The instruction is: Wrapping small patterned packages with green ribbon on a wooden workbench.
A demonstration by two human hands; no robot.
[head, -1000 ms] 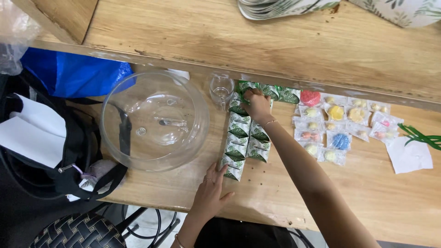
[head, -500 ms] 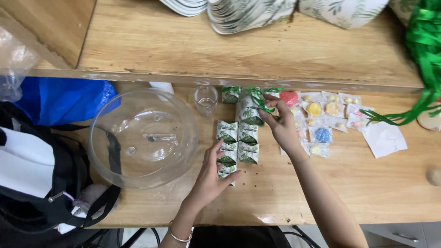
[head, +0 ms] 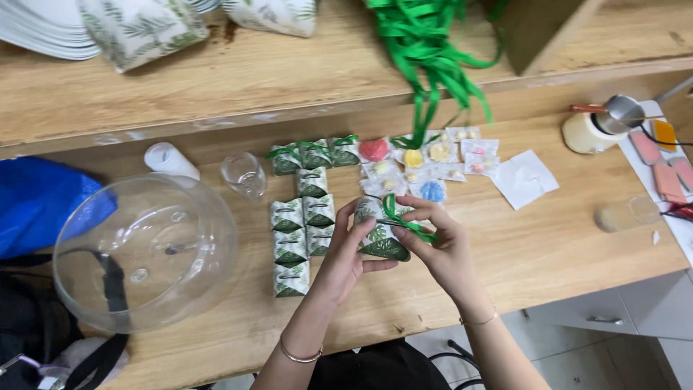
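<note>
Both hands hold one small leaf-printed gift box (head: 381,238) with a green ribbon (head: 403,220) over the wooden table. My left hand (head: 345,260) grips its left side. My right hand (head: 442,249) holds its right side, fingers on the ribbon. Just left of the hands lie several matching boxes (head: 302,235) in rows. Beyond the hands, three ribboned boxes (head: 315,154) stand in a line, next to several clear packets of coloured sweets (head: 426,167).
A large clear glass bowl (head: 144,249) sits at the left, a small glass (head: 244,173) and a white cup (head: 170,160) behind it. Green ribbon (head: 426,58) hangs from the upper shelf. A paper square (head: 525,178), a jar (head: 593,130) and a blue bag (head: 43,206) lie around.
My right hand drew a box from the back row toward me, and my left hand left the table's boxes to hold it too. The view shifted right and closer.
</note>
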